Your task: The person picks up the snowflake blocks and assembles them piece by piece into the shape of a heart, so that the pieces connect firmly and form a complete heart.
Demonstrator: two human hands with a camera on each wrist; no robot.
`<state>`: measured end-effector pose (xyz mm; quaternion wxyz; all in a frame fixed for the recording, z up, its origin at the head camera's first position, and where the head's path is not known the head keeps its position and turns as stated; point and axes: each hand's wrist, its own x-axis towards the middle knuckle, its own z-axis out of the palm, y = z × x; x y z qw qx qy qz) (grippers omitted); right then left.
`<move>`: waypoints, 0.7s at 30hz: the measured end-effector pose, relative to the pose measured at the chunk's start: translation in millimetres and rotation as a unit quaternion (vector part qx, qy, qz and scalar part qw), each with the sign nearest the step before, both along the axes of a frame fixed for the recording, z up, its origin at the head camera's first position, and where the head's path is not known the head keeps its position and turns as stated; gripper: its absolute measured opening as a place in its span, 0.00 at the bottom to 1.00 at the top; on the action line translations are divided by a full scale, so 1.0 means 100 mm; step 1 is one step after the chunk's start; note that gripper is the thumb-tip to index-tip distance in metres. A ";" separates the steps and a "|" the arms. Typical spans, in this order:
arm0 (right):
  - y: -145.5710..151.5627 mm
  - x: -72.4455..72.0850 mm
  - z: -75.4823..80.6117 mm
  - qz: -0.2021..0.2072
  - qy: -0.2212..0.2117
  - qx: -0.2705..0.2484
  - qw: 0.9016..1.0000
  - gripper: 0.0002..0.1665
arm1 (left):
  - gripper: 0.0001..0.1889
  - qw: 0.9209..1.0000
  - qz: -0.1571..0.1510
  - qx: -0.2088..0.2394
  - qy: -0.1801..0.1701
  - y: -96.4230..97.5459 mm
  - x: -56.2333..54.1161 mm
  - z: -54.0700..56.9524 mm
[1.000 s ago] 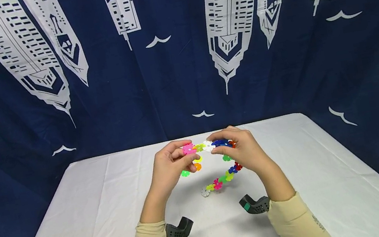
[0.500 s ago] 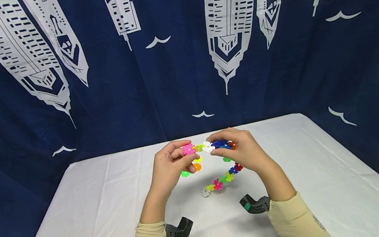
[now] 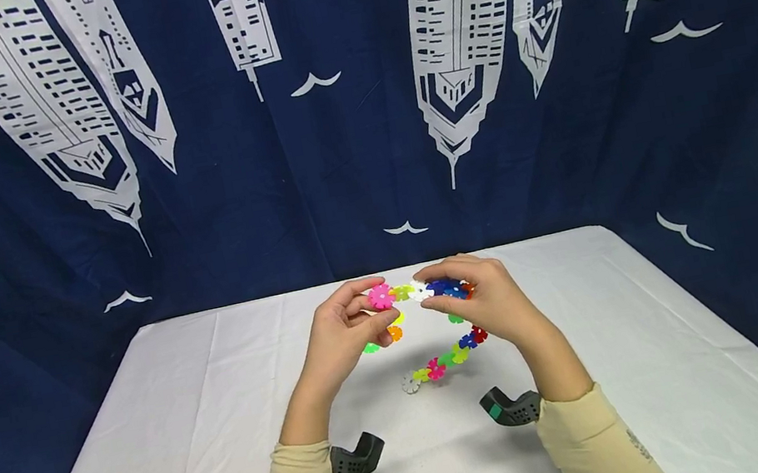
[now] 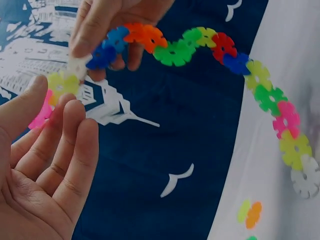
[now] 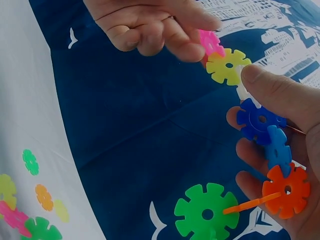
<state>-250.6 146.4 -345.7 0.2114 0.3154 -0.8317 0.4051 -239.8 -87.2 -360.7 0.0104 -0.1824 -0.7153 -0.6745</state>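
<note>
A chain of notched, flower-shaped plastic discs hangs between two bare hands over the table. My left hand (image 3: 338,328) pinches the pink disc (image 3: 381,297) at the chain's left end between thumb and fingers. Beside it, a yellow disc (image 5: 229,66) links to a white disc (image 3: 421,290), which my right hand (image 3: 488,293) pinches. From there the blue disc (image 5: 261,120), an orange disc (image 5: 286,191) and a green disc (image 5: 206,212) follow, partly behind the right hand in the head view. The chain curves down to a white end disc (image 4: 305,177) near the tabletop.
Several loose discs lie on the white tablecloth (image 3: 231,432) beyond the left hand, among them an orange disc (image 3: 394,333) and a green disc (image 3: 371,348). A dark blue curtain (image 3: 363,146) with white building prints hangs behind the table. Black wrist mounts (image 3: 358,456) stick out inward from both sleeves.
The left hand and the pink, yellow and white discs have shifted very slightly to the right. Both hands keep their holds, and the loose discs stay where they were.
</note>
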 end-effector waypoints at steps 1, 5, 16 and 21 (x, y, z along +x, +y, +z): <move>0.00 0.00 0.00 -0.001 0.002 -0.001 1.000 0.20 | 0.25 1.000 0.000 -0.004 0.002 -0.01 -0.01 -0.01; 0.01 -0.02 -0.01 -0.001 0.009 -0.004 1.000 0.21 | 0.27 0.999 0.028 -0.042 0.013 -0.04 -0.08 -0.10; 0.04 -0.02 0.00 -0.035 -0.022 -0.009 0.999 0.20 | 0.24 0.982 0.103 -0.156 0.015 -0.03 -0.46 -0.65; 0.05 -0.03 0.00 -0.049 -0.034 -0.006 0.998 0.20 | 0.25 0.982 0.081 -0.171 -0.015 0.00 -0.67 -0.86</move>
